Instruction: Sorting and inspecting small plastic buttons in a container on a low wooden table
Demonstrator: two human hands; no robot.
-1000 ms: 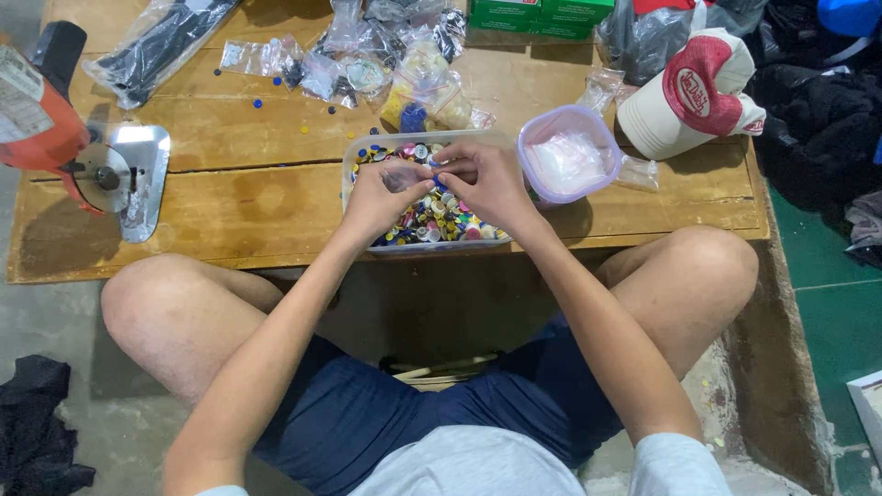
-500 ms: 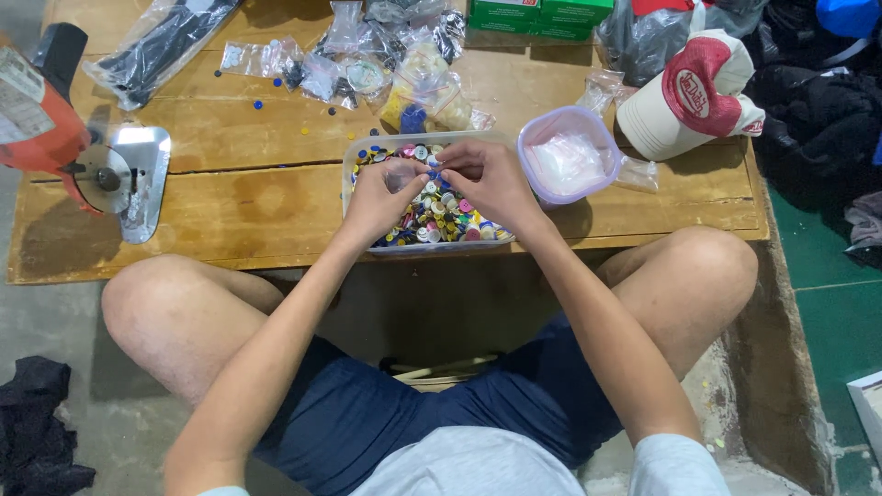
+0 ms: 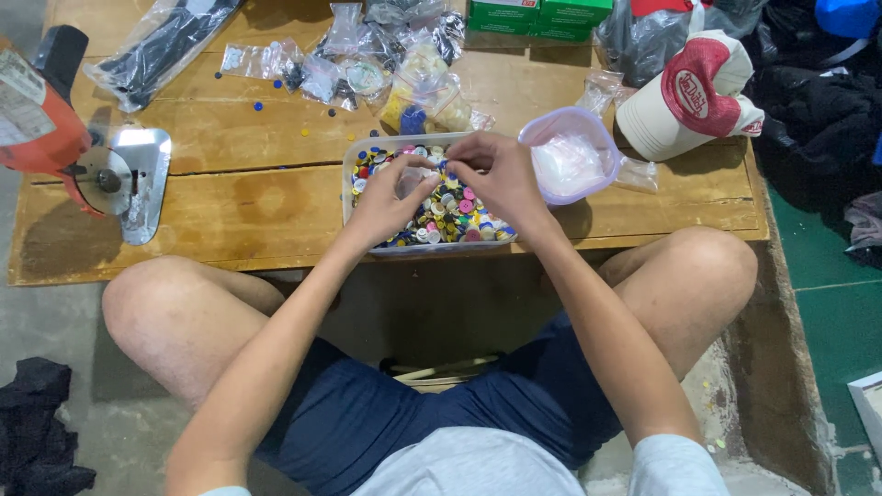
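Observation:
A clear rectangular tray (image 3: 347,176) full of small round buttons in many colours (image 3: 452,220) sits at the near edge of a low wooden table (image 3: 257,193). Both hands hover over it with fingertips meeting. My left hand (image 3: 390,197) pinches a small piece above the tray's left half. My right hand (image 3: 496,170) curls over the tray's right half and pinches the same small piece; what it is stays too small to tell.
A round lilac-rimmed tub (image 3: 570,156) holding white contents stands right of the tray, a red and cream cap (image 3: 689,96) beyond it. Small plastic bags (image 3: 367,55) litter the back. An orange power cutter (image 3: 55,138) lies at the left. Green boxes (image 3: 537,14) sit far back.
The hands stay over the tray with only small finger movements. Nothing else has moved.

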